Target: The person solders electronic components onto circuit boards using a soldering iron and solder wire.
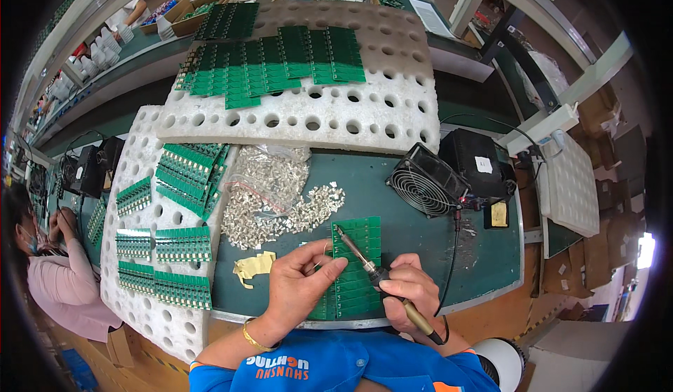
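My right hand (pixel 412 288) grips a soldering iron (pixel 419 318) by its handle, and the cord trails off behind it. The iron's metal tip rests at the upper left edge of a green circuit board panel (pixel 366 232) on the bench in front of me. My left hand (pixel 300 280) is closed in a pinch at the panel's left edge. A thin strand of solder wire (pixel 325 245) shows at its fingertips. Part of the panel lies hidden under the iron and both hands.
Small metallic parts (pixel 308 210) spill from a clear plastic bag (pixel 270 171) beside a yellow scrap (pixel 254 267). White foam boards (pixel 280 122) carry green panels (pixel 242 66). A black fan (pixel 423 181), a dark station box (pixel 477 160) and a sponge (pixel 498 214) stand right. Another person (pixel 70 273) works at left.
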Available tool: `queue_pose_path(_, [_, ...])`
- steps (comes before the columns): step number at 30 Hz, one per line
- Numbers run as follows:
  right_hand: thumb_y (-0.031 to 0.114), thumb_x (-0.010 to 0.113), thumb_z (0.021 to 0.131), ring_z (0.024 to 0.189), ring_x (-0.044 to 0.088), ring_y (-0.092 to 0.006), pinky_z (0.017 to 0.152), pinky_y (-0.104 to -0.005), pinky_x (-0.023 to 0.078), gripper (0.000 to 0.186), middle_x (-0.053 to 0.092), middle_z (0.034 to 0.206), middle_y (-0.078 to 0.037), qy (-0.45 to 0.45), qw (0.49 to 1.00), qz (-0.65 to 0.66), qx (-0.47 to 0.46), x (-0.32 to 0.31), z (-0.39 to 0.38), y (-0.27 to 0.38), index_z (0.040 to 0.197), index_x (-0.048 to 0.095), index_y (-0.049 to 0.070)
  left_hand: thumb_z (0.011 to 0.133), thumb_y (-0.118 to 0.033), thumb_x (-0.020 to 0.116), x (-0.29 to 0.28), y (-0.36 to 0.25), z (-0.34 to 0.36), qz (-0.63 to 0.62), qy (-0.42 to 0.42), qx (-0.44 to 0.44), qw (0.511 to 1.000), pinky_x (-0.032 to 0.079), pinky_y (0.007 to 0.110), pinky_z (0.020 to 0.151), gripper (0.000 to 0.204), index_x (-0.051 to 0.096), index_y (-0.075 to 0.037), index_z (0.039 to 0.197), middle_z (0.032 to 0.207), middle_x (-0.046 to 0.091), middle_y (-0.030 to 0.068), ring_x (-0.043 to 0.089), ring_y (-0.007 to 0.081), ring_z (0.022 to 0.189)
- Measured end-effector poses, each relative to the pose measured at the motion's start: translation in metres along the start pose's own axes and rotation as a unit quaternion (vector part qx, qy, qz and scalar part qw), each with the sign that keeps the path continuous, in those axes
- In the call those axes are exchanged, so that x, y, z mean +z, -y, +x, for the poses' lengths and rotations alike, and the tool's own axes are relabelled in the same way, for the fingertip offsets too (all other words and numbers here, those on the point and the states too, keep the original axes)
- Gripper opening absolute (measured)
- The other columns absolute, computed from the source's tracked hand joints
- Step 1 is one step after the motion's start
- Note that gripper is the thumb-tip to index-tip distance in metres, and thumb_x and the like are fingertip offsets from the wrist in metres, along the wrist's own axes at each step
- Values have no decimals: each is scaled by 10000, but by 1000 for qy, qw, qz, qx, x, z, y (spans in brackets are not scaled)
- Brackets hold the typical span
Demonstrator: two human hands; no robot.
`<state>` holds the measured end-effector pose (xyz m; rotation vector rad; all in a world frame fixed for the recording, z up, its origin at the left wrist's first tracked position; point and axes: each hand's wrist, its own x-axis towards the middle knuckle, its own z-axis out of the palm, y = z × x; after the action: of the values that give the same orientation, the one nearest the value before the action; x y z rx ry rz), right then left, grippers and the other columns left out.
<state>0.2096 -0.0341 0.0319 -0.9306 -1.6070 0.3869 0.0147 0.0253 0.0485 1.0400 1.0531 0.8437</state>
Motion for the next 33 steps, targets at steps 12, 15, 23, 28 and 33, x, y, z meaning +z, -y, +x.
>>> queue_pose_path(12, [216, 621, 941, 605, 542, -202, 706, -430, 486, 223, 613, 739, -99, -55, 998, 4, -18, -12, 0, 6, 1040, 610, 17, 886, -39, 708, -10, 3, 3, -75, 34, -25, 996, 494, 211, 723, 337, 643, 17, 1212, 870, 695, 13, 612, 51, 770])
queue_pose_path(15, [256, 615, 957, 605, 546, -209, 697, -421, 484, 259, 628, 749, -108, -54, 998, 12, -17, -10, 1, 5, 1056, 607, 17, 890, -57, 709, -10, -2, 2, -84, 34, -35, 995, 488, 207, 739, 346, 641, 11, 1222, 866, 686, -2, 602, 46, 778])
queue_pose_path(23, [273, 608, 964, 601, 545, -222, 670, -415, 480, 282, 633, 747, -112, -49, 998, 23, -20, -5, 4, 9, 1054, 605, 6, 893, -71, 709, -12, -6, 0, -112, 36, -56, 991, 490, 207, 758, 372, 628, 0, 1249, 891, 685, -6, 610, 49, 800])
queue_pose_path(28, [278, 607, 965, 600, 538, -229, 653, -401, 473, 285, 634, 736, -113, -55, 998, 29, -21, -1, 4, 9, 1048, 605, 5, 900, -69, 698, -16, -1, 0, -127, 41, -67, 989, 495, 208, 776, 381, 614, 3, 1265, 929, 696, 9, 626, 59, 827])
queue_pose_path(33, [285, 600, 969, 602, 543, -227, 647, -394, 468, 292, 637, 736, -114, -56, 998, 29, -16, 0, 4, 9, 1047, 604, 4, 901, -73, 696, -19, 2, 1, -138, 51, -73, 986, 512, 230, 829, 378, 610, 14, 1259, 1010, 715, 53, 654, 85, 890])
